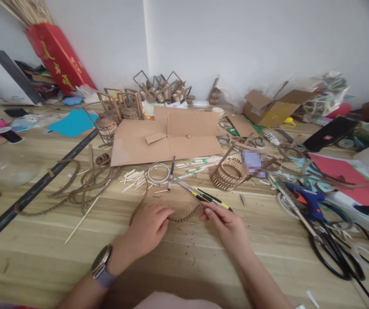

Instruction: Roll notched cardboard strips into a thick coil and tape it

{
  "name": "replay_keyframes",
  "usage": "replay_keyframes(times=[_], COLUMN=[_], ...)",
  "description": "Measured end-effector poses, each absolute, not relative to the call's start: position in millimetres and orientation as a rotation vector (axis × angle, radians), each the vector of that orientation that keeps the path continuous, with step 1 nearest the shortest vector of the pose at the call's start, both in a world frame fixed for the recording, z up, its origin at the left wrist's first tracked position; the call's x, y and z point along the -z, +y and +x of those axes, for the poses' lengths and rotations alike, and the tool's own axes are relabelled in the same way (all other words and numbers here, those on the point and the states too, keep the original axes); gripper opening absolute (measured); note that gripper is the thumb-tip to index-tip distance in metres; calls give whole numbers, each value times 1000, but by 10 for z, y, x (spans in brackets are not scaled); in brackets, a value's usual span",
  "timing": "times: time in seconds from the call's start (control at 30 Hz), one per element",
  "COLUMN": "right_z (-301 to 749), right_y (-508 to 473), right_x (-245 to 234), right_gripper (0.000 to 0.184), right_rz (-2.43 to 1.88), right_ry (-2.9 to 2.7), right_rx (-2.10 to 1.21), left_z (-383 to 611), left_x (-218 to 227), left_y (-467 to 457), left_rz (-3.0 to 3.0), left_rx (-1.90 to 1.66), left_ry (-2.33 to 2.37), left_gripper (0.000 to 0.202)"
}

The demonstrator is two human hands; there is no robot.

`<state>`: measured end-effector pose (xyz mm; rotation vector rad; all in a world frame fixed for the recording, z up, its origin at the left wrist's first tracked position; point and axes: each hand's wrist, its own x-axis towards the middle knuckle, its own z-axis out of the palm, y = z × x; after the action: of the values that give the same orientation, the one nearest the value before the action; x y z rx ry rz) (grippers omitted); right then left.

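Observation:
My left hand [150,226] is closed around a thin brown braided strip [184,219], a watch on its wrist. The strip sags between both hands, and its other part curves up from my left hand toward a white ring [158,173]. My right hand [221,221] pinches the strip's end between thumb and fingertips. Just beyond that hand lie yellow-and-black utility knives [210,198]. A small woven basket with a handle [228,174] stands farther right. Short pale sticks [134,178] are piled near the ring, beside a dark pen-like tool [171,174].
Folded cardboard [139,137] lies at the middle back. Coiled brown strips [88,184] spread on the left. A blue glue gun [306,199] and black-handled scissors [329,253] are at right. Several small baskets [168,90] stand by the wall, with an open cardboard box [276,109] farther right.

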<state>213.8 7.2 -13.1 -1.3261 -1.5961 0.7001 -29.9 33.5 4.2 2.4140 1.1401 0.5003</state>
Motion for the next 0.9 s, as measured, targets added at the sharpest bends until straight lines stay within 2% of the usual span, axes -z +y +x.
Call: replay_keyframes(times=[0.23, 0.4, 0.5, 0.9], right_z=[2058, 2017, 2005, 1989], right_y=[-49, -111, -124, -144], right_x=[148, 134, 144, 129], right_gripper=[22, 15, 3, 8], right_rz=[-1150, -1143, -1188, -1300], right_ry=[-1620, -1583, -1514, -1601], right_rx=[-607, -375, -307, -206], left_z=[134, 355, 392, 368], left_x=[-368, -371, -320, -172], left_y=[108, 97, 90, 42], left_rz=[1980, 1730, 1744, 1951], left_rx=[-654, -648, -664, -681], left_ry=[1228, 1077, 1069, 1138], left_gripper=[39, 27, 28, 28])
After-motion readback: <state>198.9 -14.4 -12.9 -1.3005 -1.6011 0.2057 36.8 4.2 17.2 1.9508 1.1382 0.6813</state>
